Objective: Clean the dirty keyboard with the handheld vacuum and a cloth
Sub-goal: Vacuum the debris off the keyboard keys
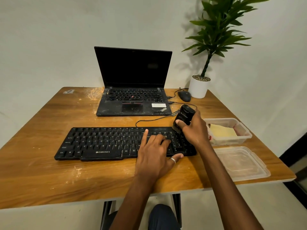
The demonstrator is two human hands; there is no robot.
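Observation:
A black wired keyboard (103,143) lies across the middle of the wooden table (49,171). My left hand (156,151) rests flat on its right half with fingers spread, thumb at the front edge. My right hand (194,130) grips a small black handheld vacuum (184,115) held upright over the keyboard's far right end, its lower end down at the number keys. A yellow cloth (222,131) lies inside a clear plastic container (244,128) to the right of the keyboard.
A dusty open laptop (132,80) stands behind the keyboard. A black mouse (184,96) and a potted plant (199,87) sit at the back right. A clear plastic lid (240,163) lies near the table's right front corner. Pale dust smears mark the tabletop.

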